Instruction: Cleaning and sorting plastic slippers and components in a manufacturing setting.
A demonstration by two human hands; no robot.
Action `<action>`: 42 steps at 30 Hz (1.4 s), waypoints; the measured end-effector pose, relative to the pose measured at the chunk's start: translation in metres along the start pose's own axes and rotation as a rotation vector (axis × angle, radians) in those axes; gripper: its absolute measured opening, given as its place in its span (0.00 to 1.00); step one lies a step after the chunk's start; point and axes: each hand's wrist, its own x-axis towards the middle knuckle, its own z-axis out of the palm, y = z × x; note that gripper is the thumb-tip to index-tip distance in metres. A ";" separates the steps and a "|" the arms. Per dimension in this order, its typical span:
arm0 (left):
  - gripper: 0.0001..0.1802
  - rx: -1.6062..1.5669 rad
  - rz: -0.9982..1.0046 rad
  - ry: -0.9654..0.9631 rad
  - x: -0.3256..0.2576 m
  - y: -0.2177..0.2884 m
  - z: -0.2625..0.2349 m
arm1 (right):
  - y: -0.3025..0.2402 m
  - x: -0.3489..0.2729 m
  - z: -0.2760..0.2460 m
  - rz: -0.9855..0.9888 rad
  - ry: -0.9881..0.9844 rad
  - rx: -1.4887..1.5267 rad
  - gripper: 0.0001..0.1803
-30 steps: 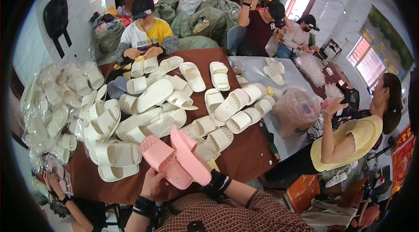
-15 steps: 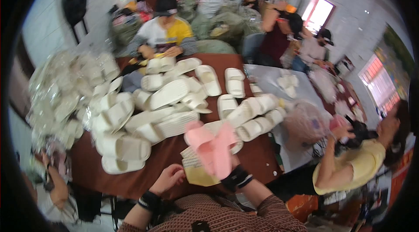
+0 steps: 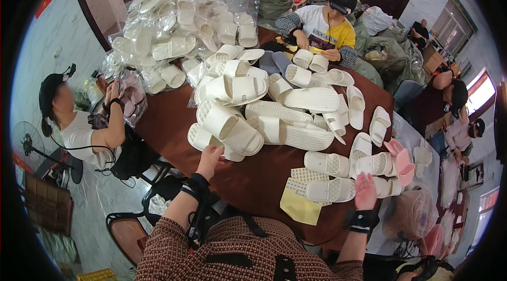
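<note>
My left hand (image 3: 211,157) reaches to the near end of a white slipper (image 3: 203,138) at the front of a big pile of white slippers (image 3: 264,117), fingertips touching it, not closed round it. My right hand (image 3: 365,190) hovers with fingers spread and holds nothing. It is just right of a white slipper (image 3: 330,190) that lies over yellow paper sheets (image 3: 298,204). A pair of pink slippers (image 3: 402,158) lies on the brown table (image 3: 253,175) to the right, beyond my right hand.
Bagged white slippers (image 3: 179,22) are heaped at the table's far left. A person in yellow (image 3: 330,25) works at the far end, another sits at the left (image 3: 79,122), others at the right (image 3: 449,101). A clear bag (image 3: 414,212) and a chair (image 3: 127,231) are near me.
The pink slippers I held in both hands now lie on the table to the right. My view has swung left. My left hand has reached to the white pile and my right hand is free.
</note>
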 end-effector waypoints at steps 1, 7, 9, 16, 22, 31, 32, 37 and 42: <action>0.26 -0.072 -0.034 -0.060 0.002 0.000 -0.003 | 0.014 -0.007 0.011 0.034 -0.006 -0.017 0.18; 0.26 -0.169 -0.046 -0.077 0.026 -0.005 0.008 | 0.087 -0.056 0.082 0.232 -0.165 -0.244 0.07; 0.26 -0.217 -0.032 -0.074 0.033 -0.008 0.006 | 0.099 -0.072 0.096 0.263 -0.212 -0.305 0.08; 0.20 -0.279 0.095 -0.043 0.047 -0.011 0.012 | 0.103 -0.087 0.110 0.365 -0.447 -0.724 0.11; 0.17 -0.427 -0.046 -0.353 0.003 -0.008 0.039 | 0.095 -0.084 0.127 0.334 -0.494 -0.816 0.16; 0.20 -0.447 -0.082 -0.588 -0.029 -0.014 0.084 | 0.132 -0.084 0.161 0.330 -0.509 -0.472 0.17; 0.20 -0.439 -0.082 -0.598 -0.031 -0.014 0.084 | 0.131 -0.086 0.158 0.331 -0.502 -0.471 0.17; 0.23 -0.100 -0.151 -0.655 -0.023 -0.011 0.066 | 0.127 -0.096 0.150 0.203 -0.464 -0.613 0.14; 0.26 0.299 -0.039 -0.804 -0.003 0.041 0.032 | 0.110 -0.095 0.138 0.151 -0.421 -0.491 0.14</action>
